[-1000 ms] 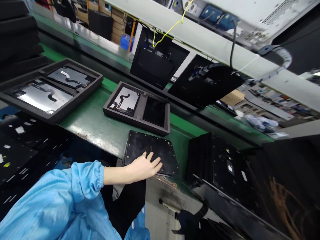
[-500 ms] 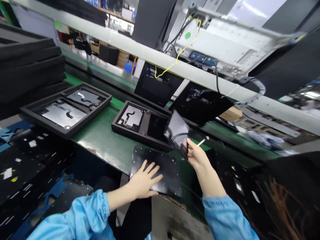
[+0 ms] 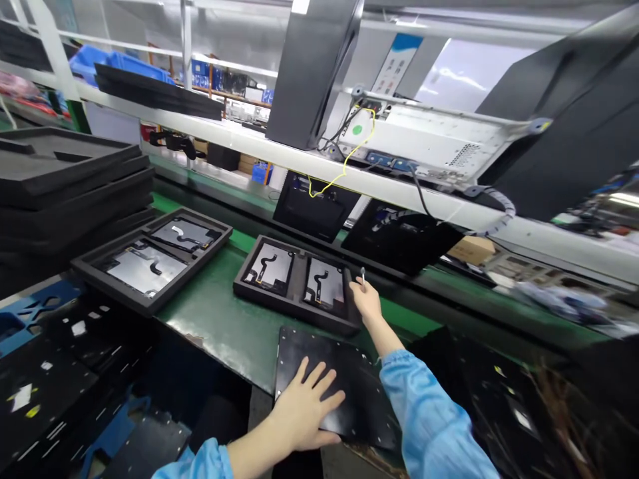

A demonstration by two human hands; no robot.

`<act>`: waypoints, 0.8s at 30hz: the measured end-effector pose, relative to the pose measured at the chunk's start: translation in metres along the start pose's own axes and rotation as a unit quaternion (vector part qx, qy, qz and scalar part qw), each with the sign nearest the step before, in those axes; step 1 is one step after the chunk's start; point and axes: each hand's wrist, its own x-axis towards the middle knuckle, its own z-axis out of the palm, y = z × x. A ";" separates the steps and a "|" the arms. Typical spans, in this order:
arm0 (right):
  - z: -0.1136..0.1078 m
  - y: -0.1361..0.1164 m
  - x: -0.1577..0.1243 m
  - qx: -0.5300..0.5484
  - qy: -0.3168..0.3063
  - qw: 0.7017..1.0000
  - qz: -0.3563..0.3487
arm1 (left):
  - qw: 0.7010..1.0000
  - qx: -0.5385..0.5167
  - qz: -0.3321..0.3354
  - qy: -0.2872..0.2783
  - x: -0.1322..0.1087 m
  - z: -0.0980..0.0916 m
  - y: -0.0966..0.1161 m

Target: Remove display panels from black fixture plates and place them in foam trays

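My left hand (image 3: 310,407) lies flat with fingers spread on a black rectangular panel (image 3: 344,372) with small light dots along its edges, at the front of the green bench. My right hand (image 3: 367,299) is at the right rim of a dark foam tray (image 3: 294,314), its fingers closed around a thin white stick-like tool (image 3: 363,274) that points up. One silver-backed screen (image 3: 272,268) with a black ribbon cable sits in the tray's left compartment. A similar screen (image 3: 327,285) lies in the right compartment, just left of my right hand.
Another foam tray (image 3: 150,306) with two screens sits to the left, near a stack of foam trays (image 3: 74,186). Dark display units (image 3: 312,209) lean behind the bench, below a white rail (image 3: 239,141). Black panels (image 3: 44,392) are piled at lower left.
My right hand has put the screen it held tilted into the tray's right compartment and let go of it. My left hand stays spread on the black panel. The camera view has shifted.
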 end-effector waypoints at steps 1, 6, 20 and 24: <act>-0.004 0.004 -0.007 -0.007 -0.007 1.000 -0.019 | 1.000 -0.001 -0.002 0.001 0.000 0.001 0.000; -0.035 0.027 -0.082 -0.036 -0.067 0.995 -0.072 | 1.000 -0.019 -0.005 0.019 0.002 0.003 0.001; -0.131 0.131 -0.298 -0.161 0.057 0.985 0.022 | 0.964 -0.009 -0.249 0.098 -0.114 0.009 -0.011; -0.093 0.139 -0.315 -0.064 0.144 0.986 0.048 | 0.920 -0.100 -0.367 0.090 -0.111 0.010 0.006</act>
